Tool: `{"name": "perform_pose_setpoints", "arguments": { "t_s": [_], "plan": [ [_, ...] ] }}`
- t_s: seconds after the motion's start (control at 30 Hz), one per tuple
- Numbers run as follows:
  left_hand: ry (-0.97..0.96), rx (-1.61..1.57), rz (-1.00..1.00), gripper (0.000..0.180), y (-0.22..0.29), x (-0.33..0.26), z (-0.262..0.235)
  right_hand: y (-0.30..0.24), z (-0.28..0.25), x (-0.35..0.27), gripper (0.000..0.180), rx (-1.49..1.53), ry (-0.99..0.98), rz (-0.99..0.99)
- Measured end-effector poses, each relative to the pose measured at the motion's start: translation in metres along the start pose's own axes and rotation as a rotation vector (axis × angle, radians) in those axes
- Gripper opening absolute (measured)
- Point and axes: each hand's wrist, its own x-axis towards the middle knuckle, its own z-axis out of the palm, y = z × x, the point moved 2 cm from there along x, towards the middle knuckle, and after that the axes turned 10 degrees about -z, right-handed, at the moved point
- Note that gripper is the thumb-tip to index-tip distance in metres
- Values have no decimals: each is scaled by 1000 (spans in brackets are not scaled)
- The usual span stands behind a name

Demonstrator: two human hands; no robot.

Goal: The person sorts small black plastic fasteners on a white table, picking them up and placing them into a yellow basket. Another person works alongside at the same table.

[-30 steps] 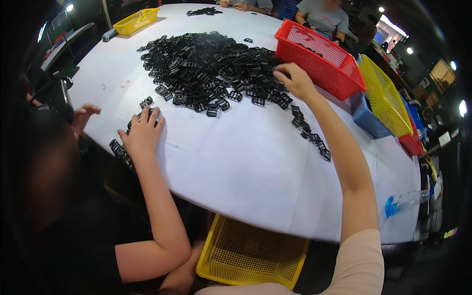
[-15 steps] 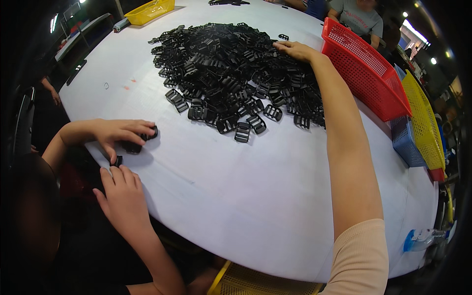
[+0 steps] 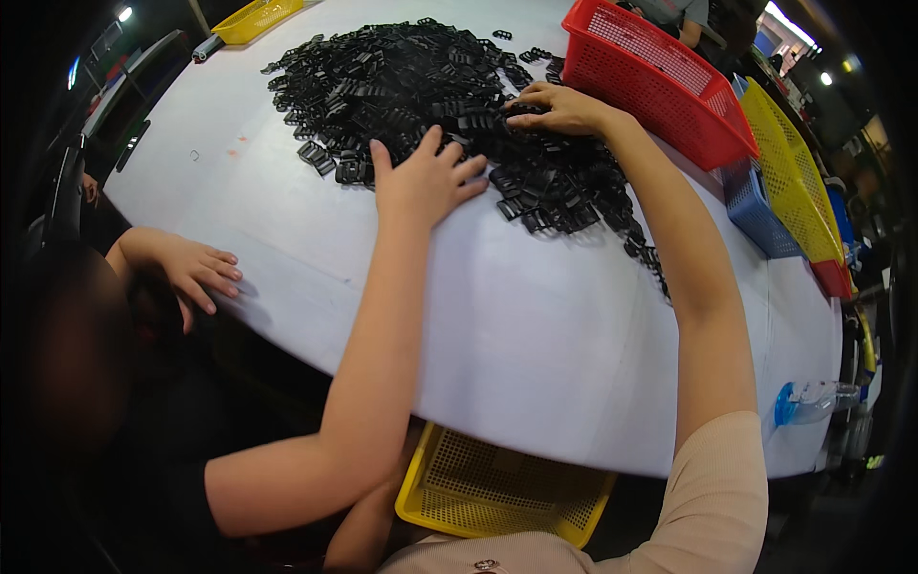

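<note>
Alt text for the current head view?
The wearer's right hand is on a heap of black buckles on a white table, a co-worker's hand at the heap's near edge. A red basket stands at right; a yellow basket shows below the table.

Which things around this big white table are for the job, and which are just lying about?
In the job:
- black buckle-like pieces, heaped up
- person's right hand, at the heap
- co-worker's hand, at the near edge

Probably just lying about:
- clear-and-blue bottle
- far yellow basket
- red basket, untouched, though maybe useful
</note>
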Motion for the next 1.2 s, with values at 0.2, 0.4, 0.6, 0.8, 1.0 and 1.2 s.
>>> {"name": "perform_pose_setpoints", "arguments": {
  "t_s": [0.2, 0.4, 0.6, 0.8, 1.0, 1.2],
  "plan": [
    [1214, 572, -173, 64, -178, -300, 26, -40, 17, -90, 60, -33, -51, -55],
    [1230, 1192, -594, 68, -221, -296, 105, -86, 31, -164, 47, -56, -17, -50],
    [1143, 1240, -717, 80, -216, -298, 104, -131, 34, -238, 44, -201, -72, -20],
    [1255, 1470, -1158, 65, -216, -264, 136, -146, 47, -304, 40, -266, 139, 55],
    [938, 2625, -625, 15, -254, -199, 189, -190, 55, -360, 26, -178, 572, 201],
    [441, 2504, 83, 31, -288, -107, 161, -226, 109, -332, 43, -336, 627, 157]
  ]
}}
